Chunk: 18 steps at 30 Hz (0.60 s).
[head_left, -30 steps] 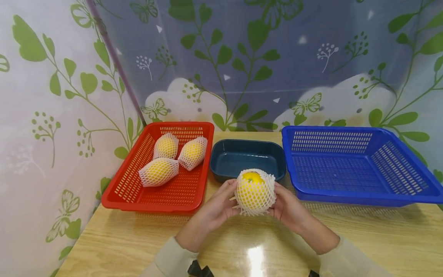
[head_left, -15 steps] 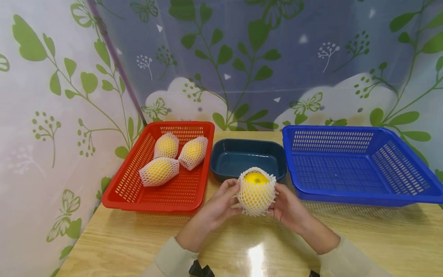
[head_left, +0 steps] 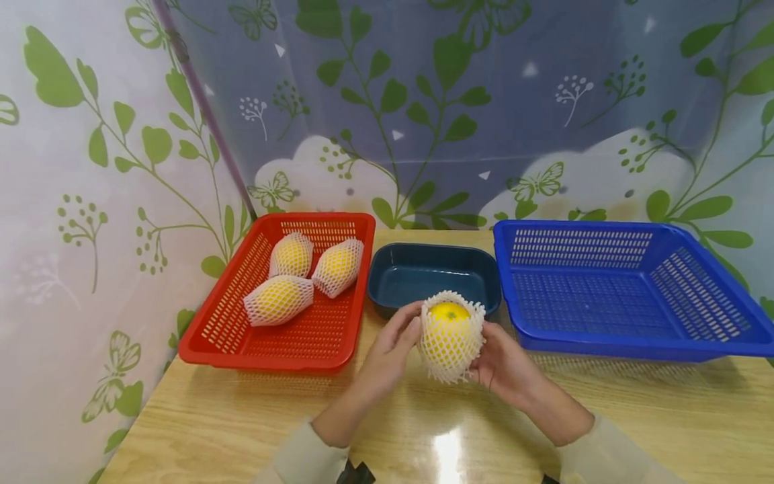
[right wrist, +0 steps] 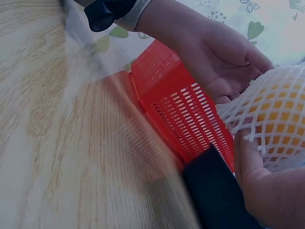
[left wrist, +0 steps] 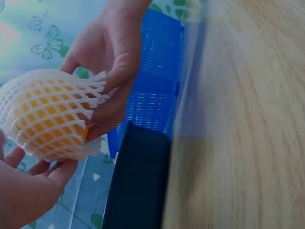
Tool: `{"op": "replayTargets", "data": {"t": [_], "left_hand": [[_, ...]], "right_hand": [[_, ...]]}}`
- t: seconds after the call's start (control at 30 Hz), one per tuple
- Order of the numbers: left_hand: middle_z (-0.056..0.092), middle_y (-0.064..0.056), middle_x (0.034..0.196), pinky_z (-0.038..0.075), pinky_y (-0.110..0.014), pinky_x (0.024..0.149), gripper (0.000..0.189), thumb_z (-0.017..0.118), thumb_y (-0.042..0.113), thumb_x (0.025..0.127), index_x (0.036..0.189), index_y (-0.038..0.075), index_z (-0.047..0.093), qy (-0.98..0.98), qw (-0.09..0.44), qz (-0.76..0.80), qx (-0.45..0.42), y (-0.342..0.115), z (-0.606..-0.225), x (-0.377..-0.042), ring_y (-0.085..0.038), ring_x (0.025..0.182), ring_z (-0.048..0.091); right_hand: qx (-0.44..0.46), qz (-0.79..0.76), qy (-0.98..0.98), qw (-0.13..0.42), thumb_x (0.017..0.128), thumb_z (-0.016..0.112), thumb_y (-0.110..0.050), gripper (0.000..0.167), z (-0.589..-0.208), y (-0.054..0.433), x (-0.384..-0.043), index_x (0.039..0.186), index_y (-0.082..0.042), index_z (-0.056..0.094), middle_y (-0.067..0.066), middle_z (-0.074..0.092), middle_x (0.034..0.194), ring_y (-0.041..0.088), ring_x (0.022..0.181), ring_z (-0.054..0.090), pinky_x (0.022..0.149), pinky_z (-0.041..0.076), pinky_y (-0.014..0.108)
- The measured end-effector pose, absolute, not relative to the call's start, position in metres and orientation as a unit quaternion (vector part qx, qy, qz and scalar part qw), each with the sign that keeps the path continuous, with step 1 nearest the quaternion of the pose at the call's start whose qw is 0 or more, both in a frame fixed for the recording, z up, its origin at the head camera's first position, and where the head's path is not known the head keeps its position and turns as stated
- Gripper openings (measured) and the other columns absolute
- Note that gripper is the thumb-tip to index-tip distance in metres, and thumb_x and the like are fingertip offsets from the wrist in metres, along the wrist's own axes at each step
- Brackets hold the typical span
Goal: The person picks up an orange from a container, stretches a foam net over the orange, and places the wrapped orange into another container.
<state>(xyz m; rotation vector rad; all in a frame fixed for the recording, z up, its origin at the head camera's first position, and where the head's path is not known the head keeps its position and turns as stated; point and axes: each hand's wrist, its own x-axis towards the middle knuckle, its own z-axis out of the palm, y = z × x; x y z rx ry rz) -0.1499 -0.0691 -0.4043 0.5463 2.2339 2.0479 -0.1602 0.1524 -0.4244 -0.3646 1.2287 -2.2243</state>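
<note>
A yellow orange (head_left: 449, 311) sits in a white foam net sleeve (head_left: 450, 349), its stem end showing through the open top. My left hand (head_left: 387, 353) holds it from the left, thumb near the net's edge. From the right side my right hand (head_left: 504, 366) grips it, and some fingers are hidden behind the sleeve. In the left wrist view, the right hand (left wrist: 107, 62) has its fingers at the loose end of the net. The right wrist view has the left hand (right wrist: 221, 59) beside the sleeve, with its fingertips partly covered.
A red basket (head_left: 323, 339) on the left contains 3 yellow fruits in foam nets (head_left: 278, 300). Behind the hands stands a dark teal dish (head_left: 399, 279). A blue basket (head_left: 580, 302) is on the right. All rest on a wooden table (head_left: 242, 417) before a patterned curtain.
The orange has tipped so its stem end faces up more, and the net's rim rises around it. My left hand has shifted slightly up and right; my right hand stays nearly in place.
</note>
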Motion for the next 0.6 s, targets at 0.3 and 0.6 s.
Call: {"op": "replayTargets", "data": {"t": [0.3, 0.6], "left_hand": [[0.037, -0.001, 0.148, 0.037, -0.04, 0.109, 0.088, 0.079, 0.034, 0.081, 0.149, 0.018, 0.025, 0.782, 0.055, 0.592, 0.186, -0.065, -0.404, -0.147, -0.019, 0.133, 0.04], [0.044, -0.003, 0.136, 0.047, -0.038, 0.097, 0.089, 0.083, 0.03, 0.074, 0.143, 0.014, 0.03, 0.823, -0.007, 0.536, 0.185, -0.058, -0.405, -0.145, -0.018, 0.118, 0.048]], "right_hand": [[-0.156, -0.837, 0.428, 0.303, 0.107, 0.018, -0.034, 0.041, -0.427, 0.154, -0.162, 0.121, -0.023, 0.055, 0.001, 0.058, 0.11, 0.014, 0.091, 0.06, 0.078, 0.053, 0.024], [-0.169, -0.837, 0.416, 0.311, 0.107, 0.015, -0.032, 0.046, -0.431, 0.151, -0.161, 0.117, -0.022, 0.058, 0.0, 0.06, 0.104, 0.011, 0.084, 0.059, 0.067, 0.05, 0.02]]}}
